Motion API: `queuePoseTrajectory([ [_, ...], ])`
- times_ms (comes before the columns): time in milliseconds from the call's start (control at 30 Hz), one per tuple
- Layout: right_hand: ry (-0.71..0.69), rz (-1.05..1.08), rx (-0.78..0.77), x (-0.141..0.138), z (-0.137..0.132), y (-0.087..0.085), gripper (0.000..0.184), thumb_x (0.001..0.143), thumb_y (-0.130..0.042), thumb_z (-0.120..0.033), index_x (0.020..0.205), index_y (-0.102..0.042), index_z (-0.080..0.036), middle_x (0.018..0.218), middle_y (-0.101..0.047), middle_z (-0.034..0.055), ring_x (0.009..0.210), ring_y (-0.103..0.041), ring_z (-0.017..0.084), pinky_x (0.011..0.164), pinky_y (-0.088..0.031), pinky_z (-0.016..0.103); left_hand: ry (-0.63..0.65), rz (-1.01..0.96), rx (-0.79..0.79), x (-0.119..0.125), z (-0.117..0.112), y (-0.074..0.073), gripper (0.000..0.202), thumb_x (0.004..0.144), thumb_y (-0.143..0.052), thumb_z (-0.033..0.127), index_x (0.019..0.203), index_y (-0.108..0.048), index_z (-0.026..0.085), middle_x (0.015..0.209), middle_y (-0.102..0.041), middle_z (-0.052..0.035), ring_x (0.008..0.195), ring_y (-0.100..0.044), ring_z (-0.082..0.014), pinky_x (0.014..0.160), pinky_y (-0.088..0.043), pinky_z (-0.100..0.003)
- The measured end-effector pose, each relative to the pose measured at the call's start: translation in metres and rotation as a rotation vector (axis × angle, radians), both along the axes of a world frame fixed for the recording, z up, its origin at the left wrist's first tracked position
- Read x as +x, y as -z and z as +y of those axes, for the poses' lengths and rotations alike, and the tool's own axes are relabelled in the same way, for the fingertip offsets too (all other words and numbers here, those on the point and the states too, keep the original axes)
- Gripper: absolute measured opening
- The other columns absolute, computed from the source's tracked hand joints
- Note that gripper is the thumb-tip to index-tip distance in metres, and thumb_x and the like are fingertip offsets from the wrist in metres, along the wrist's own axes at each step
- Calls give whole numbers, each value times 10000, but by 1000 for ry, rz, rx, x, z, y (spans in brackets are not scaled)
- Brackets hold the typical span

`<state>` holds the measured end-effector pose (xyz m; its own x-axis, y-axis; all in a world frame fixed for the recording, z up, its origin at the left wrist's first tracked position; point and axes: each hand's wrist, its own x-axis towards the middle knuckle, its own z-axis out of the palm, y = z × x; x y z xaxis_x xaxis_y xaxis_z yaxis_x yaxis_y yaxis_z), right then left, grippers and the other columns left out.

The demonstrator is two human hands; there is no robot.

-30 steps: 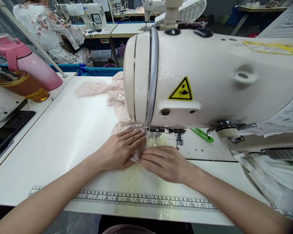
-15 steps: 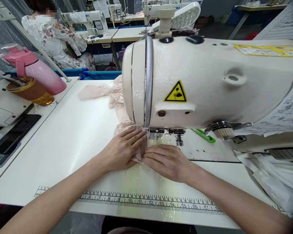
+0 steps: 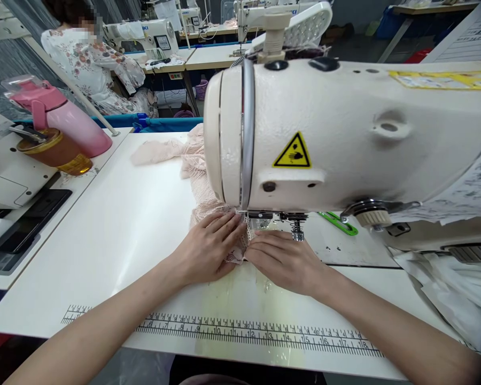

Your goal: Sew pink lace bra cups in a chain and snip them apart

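Observation:
A strip of pale pink lace fabric (image 3: 206,184) runs along the left of the sewing machine head (image 3: 304,133) and down to the needle area. My left hand (image 3: 209,243) lies flat on the lace, its fingers stretched toward the presser foot area. On the near right edge of the lace, my right hand (image 3: 282,260) has its fingers bent together and pinches the fabric; its thumb is hidden. The needle and stitching point are mostly covered by the machine head and my fingers.
A printed ruler (image 3: 232,334) runs along the table's front edge. Green thread snips (image 3: 339,223) lie under the machine arm. At left stand a pink bottle (image 3: 78,125) and an amber cup (image 3: 60,152), near a phone (image 3: 36,220). White fabric (image 3: 452,294) is bunched at right. Another person (image 3: 92,69) sits behind.
My right hand has shifted slightly up toward the machine, and the near end of the lace has moved a little forward with it. The whole view has shifted slightly.

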<state>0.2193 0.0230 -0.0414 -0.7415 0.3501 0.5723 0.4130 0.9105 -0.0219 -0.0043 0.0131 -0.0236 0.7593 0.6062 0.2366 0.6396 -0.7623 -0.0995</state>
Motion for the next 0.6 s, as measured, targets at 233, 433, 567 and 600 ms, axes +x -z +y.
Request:
queuePoseTrajectory([
  [233, 85, 32, 71, 4, 2, -5, 161, 880, -532, -80, 829, -639, -189, 741, -706, -28, 741, -636, 92, 512, -394, 226, 5, -14, -6, 1, 0, 1, 540, 849, -472, 311, 1316, -544, 49, 1334, -572, -202, 1242, -547, -333, 1019, -466, -491],
  [433, 144, -9, 110, 3, 3, -11, 112, 895, -563, -126, 826, -622, -191, 733, -701, -40, 734, -626, 87, 643, -411, 259, -3, -32, -21, 2, 0, 3, 530, 851, -469, 295, 1324, -544, 67, 1323, -581, -201, 1246, -543, -333, 1030, -454, -499],
  [567, 204, -66, 145, 4, 3, -15, 63, 915, -577, -204, 873, -624, -198, 774, -705, -29, 735, -625, 97, 628, -378, 280, -11, -34, -46, 3, 2, 4, 528, 866, -463, 308, 1342, -528, 89, 1330, -578, -191, 1271, -520, -327, 1039, -447, -496],
  [600, 218, -83, 152, 5, 3, -15, 62, 916, -583, -226, 881, -624, -198, 790, -705, -27, 724, -623, 98, 614, -368, 285, -11, -33, -52, 3, 2, 4, 536, 868, -466, 315, 1351, -519, 90, 1334, -574, -192, 1279, -512, -329, 1041, -445, -499],
])
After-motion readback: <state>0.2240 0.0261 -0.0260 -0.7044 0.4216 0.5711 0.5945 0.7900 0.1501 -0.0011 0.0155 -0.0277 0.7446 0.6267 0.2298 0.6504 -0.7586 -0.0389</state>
